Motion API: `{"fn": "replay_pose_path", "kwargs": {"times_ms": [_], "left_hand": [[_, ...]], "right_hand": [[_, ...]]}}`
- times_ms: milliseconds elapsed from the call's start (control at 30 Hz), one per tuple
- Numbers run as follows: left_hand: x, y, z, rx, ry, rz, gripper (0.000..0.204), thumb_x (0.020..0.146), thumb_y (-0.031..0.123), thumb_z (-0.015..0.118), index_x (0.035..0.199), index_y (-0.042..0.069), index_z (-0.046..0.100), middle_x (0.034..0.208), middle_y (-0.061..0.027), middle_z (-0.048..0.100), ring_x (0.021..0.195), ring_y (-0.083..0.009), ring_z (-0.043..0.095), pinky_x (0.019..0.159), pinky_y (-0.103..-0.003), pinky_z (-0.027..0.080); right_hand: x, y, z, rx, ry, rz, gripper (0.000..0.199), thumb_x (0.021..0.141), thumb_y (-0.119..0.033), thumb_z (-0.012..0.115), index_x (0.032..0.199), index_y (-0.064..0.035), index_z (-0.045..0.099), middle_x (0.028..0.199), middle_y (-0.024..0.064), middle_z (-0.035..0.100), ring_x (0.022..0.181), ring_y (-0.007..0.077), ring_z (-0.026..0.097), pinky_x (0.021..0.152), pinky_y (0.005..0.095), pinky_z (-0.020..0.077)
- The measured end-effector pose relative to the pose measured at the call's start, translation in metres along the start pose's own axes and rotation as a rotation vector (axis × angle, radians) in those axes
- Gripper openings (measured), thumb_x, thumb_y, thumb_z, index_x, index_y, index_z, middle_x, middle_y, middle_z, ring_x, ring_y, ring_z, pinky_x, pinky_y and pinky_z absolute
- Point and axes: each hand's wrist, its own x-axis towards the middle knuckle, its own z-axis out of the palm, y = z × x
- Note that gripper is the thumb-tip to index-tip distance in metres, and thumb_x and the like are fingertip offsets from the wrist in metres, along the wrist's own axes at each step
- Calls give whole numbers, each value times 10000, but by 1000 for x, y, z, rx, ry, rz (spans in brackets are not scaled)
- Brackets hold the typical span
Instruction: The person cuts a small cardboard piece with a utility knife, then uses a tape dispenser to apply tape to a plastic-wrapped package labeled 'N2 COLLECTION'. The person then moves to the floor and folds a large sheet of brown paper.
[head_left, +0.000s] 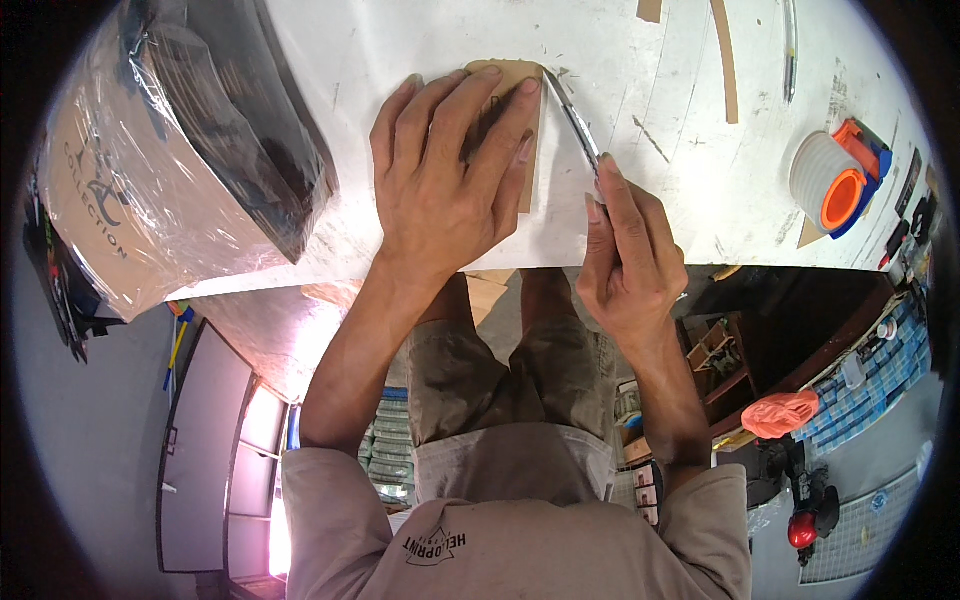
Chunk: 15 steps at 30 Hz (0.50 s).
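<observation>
My left hand (450, 170) lies with fingers spread over a piece of brown cardboard (514, 70), pressing it to the white table (640, 235). Much of the piece is hidden beneath the palm and fingers. In my right hand (632, 250) is a slim cutter knife (573, 125), pinched between thumb and fingers. Its blade tip meets the far right corner of the cardboard, just beyond my left fingertips, and its body slants back toward me.
At the left stands a plastic-wrapped brown and black box (190, 190). On the right sits a tape dispenser (848, 180) in orange and blue with a large roll. Cardboard strips (727, 70) and a pen (791, 60) lie toward the far right. The table's near edge runs below my wrists.
</observation>
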Motion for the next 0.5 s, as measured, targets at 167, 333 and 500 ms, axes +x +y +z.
{"fn": "replay_pose_path", "kwargs": {"times_ms": [167,333,500], "left_hand": [[1,-1,1,-2,12,6,401,899,260,714,1297,214,737,1313,-44,624,1205,-260,569,1105,-494,402],[3,-1,-1,-14,18,-4,386,900,269,716,1283,224,743,1286,-33,628,1196,-256,574,1101,-499,402],[0,1,-1,-23,5,-5,367,892,300,732,1252,234,752,1276,-24,628,1181,-255,583,1097,-498,403]], "right_hand": [[3,-4,-1,9,-13,31,427,916,139,642,1337,65,650,1049,234,718,893,296,760,703,342,614],[-2,-12,0,-45,-49,83,441,917,132,641,1352,61,638,1053,228,713,876,301,756,693,346,611],[-16,-13,-5,-69,-47,97,438,921,127,639,1354,61,633,1050,226,713,867,309,753,690,355,610]]}}
